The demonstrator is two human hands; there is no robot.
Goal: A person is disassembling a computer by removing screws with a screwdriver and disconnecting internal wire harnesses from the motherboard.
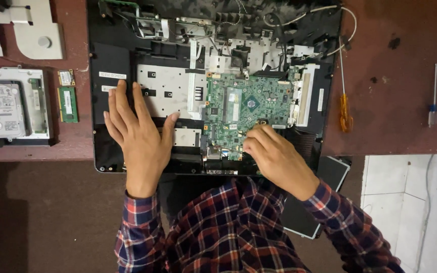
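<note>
An opened black computer chassis (108, 65) lies on the brown table, its green circuit board (238, 108) exposed near the middle. My left hand (137, 136) rests flat with fingers spread on the silver metal shield plate (170, 91) left of the board. My right hand (274, 154) is curled at the board's lower right edge, fingertips pinched together on a small part there; what it grips is hidden by the fingers. Plaid sleeves cover both forearms.
A hard drive in a metal bracket (6, 108) and a green memory stick (68, 104) lie at the left. An orange-handled screwdriver (345, 114) and a small blue-handled one (433, 108) lie at the right. White plastic stand parts (36, 30) sit top left. Loose cables run along the chassis top.
</note>
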